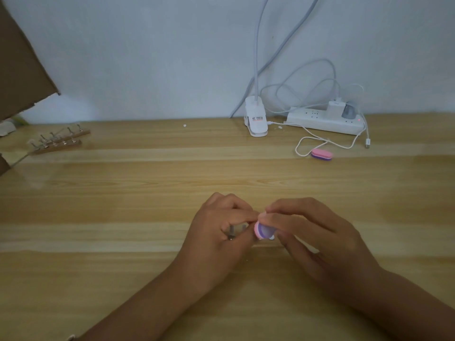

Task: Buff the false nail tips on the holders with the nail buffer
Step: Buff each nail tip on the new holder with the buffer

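Buffing step in hand, low centre of the counter [123, 205]. Left hand [216, 227] has its fingers curled round a small metal holder [231, 236], gripping it just above the wood. Right hand [307, 232] pinches a pink and purple buffer [263, 231] between thumb and fingers, and its end meets the left fingertips. The nail tip sits where the two hands meet, mostly hidden; cannot tell if the buffer touches it.

More holders stand on two wooden strips [57, 141] far back left, well apart from the hands. A second buffer [322, 154] lies back right beside a white cable [310, 143], near the power strip [320, 120] and clip lamp [256, 121].

Judged progress: one tip being worked, the strips look like they are waiting or done; cannot tell which.

Next move likely calls for short, light strokes across the tip, a steady left grip so the holder does not twist, then turning it to reach the edges.
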A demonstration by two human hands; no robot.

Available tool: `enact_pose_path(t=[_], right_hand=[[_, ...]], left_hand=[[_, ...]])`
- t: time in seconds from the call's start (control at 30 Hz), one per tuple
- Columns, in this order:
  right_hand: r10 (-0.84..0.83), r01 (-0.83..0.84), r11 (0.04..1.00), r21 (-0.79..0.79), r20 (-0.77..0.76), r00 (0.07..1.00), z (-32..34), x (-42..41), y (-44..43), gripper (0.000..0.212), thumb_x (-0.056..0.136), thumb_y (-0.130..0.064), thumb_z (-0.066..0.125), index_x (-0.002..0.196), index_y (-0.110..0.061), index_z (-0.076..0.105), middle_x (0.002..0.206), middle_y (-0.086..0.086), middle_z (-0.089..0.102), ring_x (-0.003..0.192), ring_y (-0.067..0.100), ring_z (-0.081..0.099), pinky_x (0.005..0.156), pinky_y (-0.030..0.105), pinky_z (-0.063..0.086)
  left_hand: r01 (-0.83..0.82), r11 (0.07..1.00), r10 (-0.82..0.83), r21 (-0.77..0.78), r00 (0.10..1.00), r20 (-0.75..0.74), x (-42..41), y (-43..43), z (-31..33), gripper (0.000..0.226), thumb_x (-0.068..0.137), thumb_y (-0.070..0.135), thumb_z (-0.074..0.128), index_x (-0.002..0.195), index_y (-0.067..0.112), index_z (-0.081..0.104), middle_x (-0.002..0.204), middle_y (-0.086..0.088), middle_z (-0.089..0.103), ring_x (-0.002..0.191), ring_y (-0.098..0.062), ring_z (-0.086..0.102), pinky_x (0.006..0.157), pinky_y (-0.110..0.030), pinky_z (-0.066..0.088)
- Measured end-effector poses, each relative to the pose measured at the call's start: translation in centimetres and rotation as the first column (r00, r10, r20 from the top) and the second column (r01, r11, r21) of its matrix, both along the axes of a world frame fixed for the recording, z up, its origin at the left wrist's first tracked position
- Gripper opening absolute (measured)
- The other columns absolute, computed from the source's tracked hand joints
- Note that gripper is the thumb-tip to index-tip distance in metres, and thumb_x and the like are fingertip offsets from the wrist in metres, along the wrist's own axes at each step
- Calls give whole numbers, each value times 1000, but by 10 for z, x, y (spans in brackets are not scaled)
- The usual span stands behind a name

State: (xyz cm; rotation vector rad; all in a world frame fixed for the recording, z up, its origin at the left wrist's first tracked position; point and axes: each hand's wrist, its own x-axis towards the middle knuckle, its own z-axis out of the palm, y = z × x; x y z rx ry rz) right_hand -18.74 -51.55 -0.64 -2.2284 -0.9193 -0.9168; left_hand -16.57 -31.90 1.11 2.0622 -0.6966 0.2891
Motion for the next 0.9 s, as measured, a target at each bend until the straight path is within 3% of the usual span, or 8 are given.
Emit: enact_pose_path(t=[0.27,0.43,0.6,0.7,0.8,0.9], right_hand=[[-114,114,993,12,17,993,2,7,-10,29,82,7,66,107,-6,75,108,8,68,97,19,65,85,28,51],[-94,93,995,35,32,995,2,6,-7,21,90,1,64,110,-2,72,110,3,65,103,17,63,93,24,48],[-23,24,998,54,-29,999,0,1,-1,24,90,0,63,113,-4,70,111,7,66,105,17,63,93,25,48],[-14,14,1000,-4,-38,999,-1,3,-4,26,86,5,65,110,-3,71,111,7,65,102,18,63,89,26,49],[-47,49,999,21,-60,997,3,6,-10,26,85,6,64,108,-4,71,110,5,64,102,18,63,89,28,50],[22,-20,999,29,-52,998,1,2,0,24,89,4,64,110,-3,72,112,6,65,103,16,63,89,24,48]], left_hand=[[-58,998,58,-12,998,-2,1,0,-4,11,81,28,68,83,25,79,79,14,63,86,-12,55,76,-18,39],[-58,997,57,-51,998,-16,2,0,-3,12,81,35,69,83,28,78,79,15,63,86,-13,55,74,-17,40],[-43,996,41,-79,999,-29,2,0,-3,12,78,40,70,86,34,76,80,16,63,86,-12,55,73,-16,40],[-49,995,45,-89,998,-45,3,1,-4,10,77,28,78,87,30,78,81,16,64,86,-13,57,74,-20,43],[-55,993,48,-107,997,-62,2,0,-3,13,76,40,71,83,31,78,80,15,64,87,-14,57,75,-19,42],[-25,995,20,-97,999,-47,2,0,-3,17,74,52,70,86,41,75,81,14,64,86,-11,56,73,-17,41]])
